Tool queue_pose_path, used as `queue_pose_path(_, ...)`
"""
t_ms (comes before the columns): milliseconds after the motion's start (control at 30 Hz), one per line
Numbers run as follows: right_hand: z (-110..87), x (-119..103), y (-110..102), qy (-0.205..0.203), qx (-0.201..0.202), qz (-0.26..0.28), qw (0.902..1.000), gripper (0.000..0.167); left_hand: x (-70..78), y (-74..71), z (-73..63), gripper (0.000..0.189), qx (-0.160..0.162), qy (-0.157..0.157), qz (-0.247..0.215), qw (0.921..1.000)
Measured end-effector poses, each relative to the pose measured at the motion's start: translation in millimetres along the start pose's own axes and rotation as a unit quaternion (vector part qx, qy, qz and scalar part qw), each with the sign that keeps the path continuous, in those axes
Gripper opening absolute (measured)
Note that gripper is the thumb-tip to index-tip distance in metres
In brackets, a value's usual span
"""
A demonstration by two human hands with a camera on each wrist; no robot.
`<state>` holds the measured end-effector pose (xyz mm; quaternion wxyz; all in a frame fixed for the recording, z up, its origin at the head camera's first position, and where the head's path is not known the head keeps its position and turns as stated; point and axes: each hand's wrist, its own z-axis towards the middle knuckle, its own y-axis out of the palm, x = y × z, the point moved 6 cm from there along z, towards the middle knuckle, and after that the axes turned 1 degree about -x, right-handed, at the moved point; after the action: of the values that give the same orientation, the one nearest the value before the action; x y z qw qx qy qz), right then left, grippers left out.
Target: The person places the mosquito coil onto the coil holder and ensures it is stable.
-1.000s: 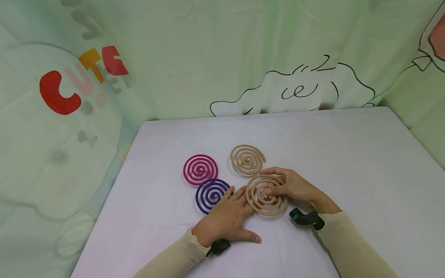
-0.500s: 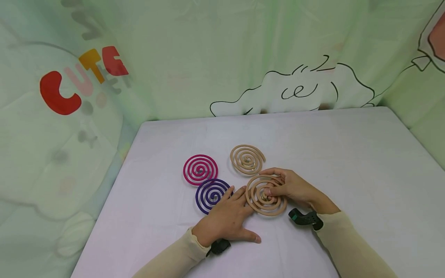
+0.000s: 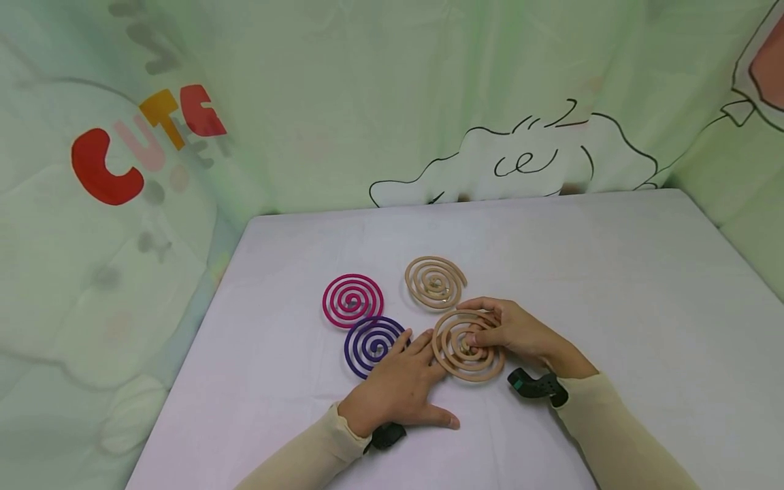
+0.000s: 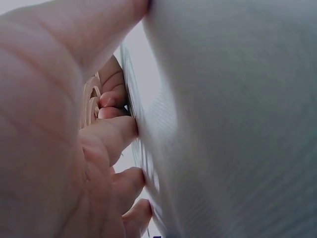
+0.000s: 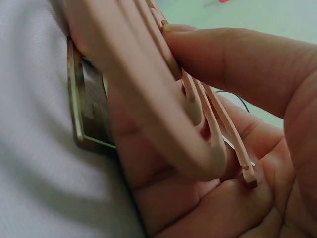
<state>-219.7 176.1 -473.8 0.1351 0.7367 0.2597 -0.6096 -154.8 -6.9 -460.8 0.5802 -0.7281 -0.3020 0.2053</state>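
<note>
My right hand (image 3: pixel 528 335) pinches a tan mosquito coil (image 3: pixel 470 378) near its centre, thumb on top and fingers underneath. In the right wrist view the rings of this coil (image 5: pixel 143 94) stand tilted above a small brass-coloured metal stand (image 5: pixel 78 124); part of the stand is hidden behind the fingers. Palm down with fingers spread, my left hand (image 3: pixel 407 391) rests on the table, its fingertips between the held coil and a purple coil (image 3: pixel 378 347), overlapping the purple coil's right edge. The left wrist view shows these fingers (image 4: pixel 111 136) touching the cloth, with right-hand fingertips beyond.
A pink coil (image 3: pixel 353 301) lies behind the purple one, their rims meeting. Another tan coil (image 3: pixel 436 282) lies behind the held coil, with shiny metal at its centre. White cloth covers the table (image 3: pixel 612 286); a printed green curtain (image 3: pixel 343 102) stands behind it.
The head view has shifted very slightly. Both hands and the coils otherwise keep their places, and the right hand still pinches the tan mosquito coil.
</note>
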Motion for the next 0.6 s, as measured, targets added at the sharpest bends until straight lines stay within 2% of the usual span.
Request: queue_pose_path(600, -1.1, 0.3, -0.1, -0.006, -0.001, -0.008, 0.9999, 0.066, -0.4, 3.6, 1.4, 0.108, -0.006, -0.001, 0.009, 0.9999)
